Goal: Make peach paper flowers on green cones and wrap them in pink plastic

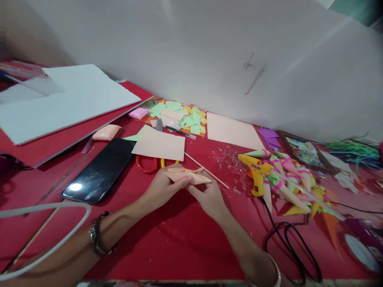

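Observation:
My left hand point(163, 188) and my right hand point(209, 197) meet over the red table point(179, 239), both pinching a small folded piece of peach paper point(188, 175). The left fingers press on its left end, the right fingers hold its near right edge. A thin wooden stick point(206, 170) lies just behind the paper. A peach paper sheet point(159, 145) lies behind my hands, partly covering red-handled scissors point(146, 164).
A black phone point(100, 171) lies to the left. A yellow glue gun point(256, 171) with a black cord rests at right beside a heap of coloured paper cones point(295, 183). Paper scraps point(179, 115), another peach sheet point(231, 131) and a white board point(60, 99) lie behind.

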Action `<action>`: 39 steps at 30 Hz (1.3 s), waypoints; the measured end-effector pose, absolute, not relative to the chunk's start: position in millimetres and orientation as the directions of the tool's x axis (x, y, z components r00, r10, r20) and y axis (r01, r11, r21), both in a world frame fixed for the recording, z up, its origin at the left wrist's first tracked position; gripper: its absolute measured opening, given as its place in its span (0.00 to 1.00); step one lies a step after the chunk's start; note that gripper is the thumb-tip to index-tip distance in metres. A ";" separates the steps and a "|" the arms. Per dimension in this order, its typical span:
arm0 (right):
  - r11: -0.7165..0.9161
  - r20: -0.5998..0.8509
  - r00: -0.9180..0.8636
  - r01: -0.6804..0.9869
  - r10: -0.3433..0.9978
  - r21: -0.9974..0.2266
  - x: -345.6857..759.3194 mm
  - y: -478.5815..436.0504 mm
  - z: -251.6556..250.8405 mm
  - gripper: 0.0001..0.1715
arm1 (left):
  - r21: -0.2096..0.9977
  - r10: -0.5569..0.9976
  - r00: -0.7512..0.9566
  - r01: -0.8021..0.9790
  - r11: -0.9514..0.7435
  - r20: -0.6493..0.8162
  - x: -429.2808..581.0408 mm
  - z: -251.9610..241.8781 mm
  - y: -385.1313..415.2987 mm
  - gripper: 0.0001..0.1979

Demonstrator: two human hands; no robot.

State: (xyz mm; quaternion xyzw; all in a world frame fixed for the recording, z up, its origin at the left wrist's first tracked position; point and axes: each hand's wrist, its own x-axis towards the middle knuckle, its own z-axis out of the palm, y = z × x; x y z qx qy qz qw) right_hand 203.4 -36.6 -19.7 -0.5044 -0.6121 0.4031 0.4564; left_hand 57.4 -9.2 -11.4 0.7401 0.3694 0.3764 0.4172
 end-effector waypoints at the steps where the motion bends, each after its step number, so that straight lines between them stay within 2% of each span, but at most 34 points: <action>1: 0.164 0.149 -0.080 0.231 0.986 -0.959 203.2 -36.6 -19.1 0.07 | 0.905 0.871 0.431 0.230 -0.358 0.235 57.6 -11.1 -9.1 0.13; 5: 0.149 0.142 -0.050 0.164 0.989 -0.975 205.4 -34.9 -14.9 0.07 | 0.934 0.894 0.412 0.218 -0.283 0.175 58.7 -7.5 -8.4 0.13; 8: 0.121 0.124 0.005 0.173 0.992 -0.977 207.7 -33.7 -12.8 0.08 | 0.946 0.891 0.423 0.190 -0.263 0.163 59.3 -5.0 -8.5 0.12; 13: 0.137 0.138 -0.005 0.147 0.990 -0.980 208.6 -33.0 -12.8 0.07 | 0.973 0.893 0.436 0.139 -0.186 0.108 60.4 -3.0 -8.7 0.13; 18: 0.090 0.093 0.021 0.101 0.995 -0.991 208.3 -32.5 -15.5 0.04 | 0.967 0.905 0.405 0.150 -0.206 0.130 60.0 -5.1 -8.0 0.16; 23: 0.070 0.071 0.032 0.051 0.997 -0.996 206.7 -33.4 -16.7 0.04 | 0.976 0.925 0.365 0.141 -0.167 0.105 58.8 -8.7 -7.9 0.14; 28: 0.011 0.006 0.081 -0.065 0.997 -0.998 208.3 -31.0 -17.2 0.08 | 0.965 0.917 0.369 0.148 -0.218 0.150 60.1 -7.1 -7.2 0.13; 30: -0.028 -0.036 0.066 -0.119 0.997 -0.993 209.8 -29.4 -17.4 0.12 | 0.956 0.908 0.378 0.147 -0.253 0.182 60.5 -6.1 -6.5 0.14; 32: -0.056 -0.057 0.001 -0.113 0.998 -0.992 210.8 -28.7 -17.3 0.13 | 0.945 0.899 0.384 0.156 -0.288 0.210 60.5 -5.2 -5.9 0.16; 34: -0.063 -0.060 -0.055 -0.061 0.997 -0.996 210.9 -29.1 -17.1 0.06 | 0.935 0.890 0.394 0.165 -0.314 0.229 59.9 -4.7 -5.9 0.18; 39: -0.065 -0.064 -0.091 -0.004 0.994 -0.998 210.2 -32.2 -16.4 0.14 | 0.962 0.897 0.415 0.150 -0.230 0.150 57.8 -4.4 -8.5 0.19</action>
